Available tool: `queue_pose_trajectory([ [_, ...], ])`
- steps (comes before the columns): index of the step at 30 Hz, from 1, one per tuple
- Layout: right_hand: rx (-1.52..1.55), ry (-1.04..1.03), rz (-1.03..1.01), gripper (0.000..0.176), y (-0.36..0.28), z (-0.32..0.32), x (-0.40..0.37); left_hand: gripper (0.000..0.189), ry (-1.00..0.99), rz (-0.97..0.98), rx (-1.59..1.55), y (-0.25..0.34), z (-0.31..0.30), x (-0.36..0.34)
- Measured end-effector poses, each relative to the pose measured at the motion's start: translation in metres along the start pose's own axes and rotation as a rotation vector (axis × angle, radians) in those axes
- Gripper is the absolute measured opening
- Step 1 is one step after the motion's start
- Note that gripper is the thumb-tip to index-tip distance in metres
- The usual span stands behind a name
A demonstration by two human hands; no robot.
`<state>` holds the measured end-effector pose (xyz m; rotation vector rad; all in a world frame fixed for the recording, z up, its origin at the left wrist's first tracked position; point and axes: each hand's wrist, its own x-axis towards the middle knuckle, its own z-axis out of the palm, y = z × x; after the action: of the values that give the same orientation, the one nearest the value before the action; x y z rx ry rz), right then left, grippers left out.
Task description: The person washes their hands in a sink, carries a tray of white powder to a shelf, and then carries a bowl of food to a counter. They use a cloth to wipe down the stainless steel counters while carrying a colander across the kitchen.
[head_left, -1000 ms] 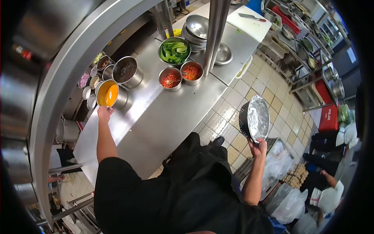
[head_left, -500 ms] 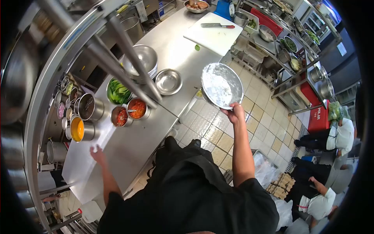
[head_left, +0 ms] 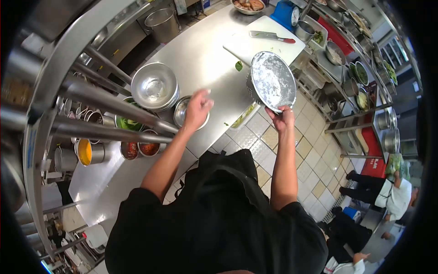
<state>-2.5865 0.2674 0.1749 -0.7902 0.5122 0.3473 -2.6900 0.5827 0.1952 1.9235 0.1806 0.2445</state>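
My right hand grips the near rim of a metal colander, which is tilted and coated inside with white powder. It hangs over the counter's edge, close to the white cutting board. My left hand reaches over a small metal bowl and partly hides it; the fingers are loosely bent and apart, with nothing in them. Stacked metal bowls stand just left of that hand. Nearer me on the counter are pots of chopped red food and a pot of orange liquid.
On the steel counter, a cleaver with a red handle lies on the cutting board. Shelf rails cross above the left side. A rack with pans stands at right across the tiled floor. Co-workers are at lower right.
My left hand has moved from the near left of the counter forward and right, over the small bowl. The colander stays in my right hand, tilted more. The view has shifted forward.
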Motion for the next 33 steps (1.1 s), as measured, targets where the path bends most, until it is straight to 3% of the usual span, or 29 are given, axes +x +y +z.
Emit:
queue_pose_trajectory([
  [2, -0.036, -0.027, 0.029, 0.045, -0.02, 0.0, 0.02, 0.046, 0.159, 0.014, -0.029, -0.034, 0.018, 0.063],
  [4, -0.038, -0.074, -0.004, 0.045, -0.048, -0.011, 0.056, 0.054, 0.234, -0.477, 0.019, -0.013, 0.01, 0.138],
  [5, -0.058, -0.069, 0.003, 0.046, -0.057, -0.021, 0.072, 0.058, 0.329, -0.511, 0.128, -0.028, 0.008, 0.162],
  [8, -0.037, -0.013, 0.038, 0.036, -0.086, -0.055, 0.105, 0.075, 0.549, -0.685, 0.258, -0.154, -0.029, 0.21],
  [12, -0.073, 0.029, 0.054, 0.029, -0.13, -0.11, 0.128, 0.076, 0.803, -1.031, 0.685, -0.15, -0.046, 0.228],
  [14, -0.103, 0.044, 0.07, 0.048, -0.143, -0.142, 0.135, 0.074, 0.969, -1.156, 0.858, -0.157, -0.048, 0.233],
  [17, -0.18, 0.149, 0.057, 0.05, -0.164, -0.148, 0.125, 0.059, 1.298, -1.164, 0.837, -0.216, -0.078, 0.248],
  [20, -0.195, 0.183, 0.092, 0.049, -0.173, -0.155, 0.12, 0.045, 1.01, -1.326, 0.739, -0.194, -0.084, 0.248],
  [23, -0.199, 0.219, 0.153, 0.053, -0.166, -0.206, 0.131, 0.035, 0.935, -1.096, 0.975, -0.186, -0.068, 0.227],
  [26, -0.179, 0.203, 0.193, 0.053, -0.162, -0.208, 0.147, 0.029, 0.674, -0.869, 1.259, -0.194, -0.044, 0.217],
  [28, -0.18, 0.173, 0.209, 0.052, -0.157, -0.189, 0.148, 0.023, 0.698, -0.52, 1.208, -0.18, -0.016, 0.2],
  [30, -0.164, 0.141, 0.236, 0.05, -0.159, -0.179, 0.153, 0.037, 0.568, -0.53, 1.011, -0.139, 0.024, 0.193],
  [33, -0.176, 0.182, 0.256, 0.05, -0.157, -0.195, 0.163, 0.062, 0.628, -0.438, 1.228, -0.09, 0.052, 0.196],
])
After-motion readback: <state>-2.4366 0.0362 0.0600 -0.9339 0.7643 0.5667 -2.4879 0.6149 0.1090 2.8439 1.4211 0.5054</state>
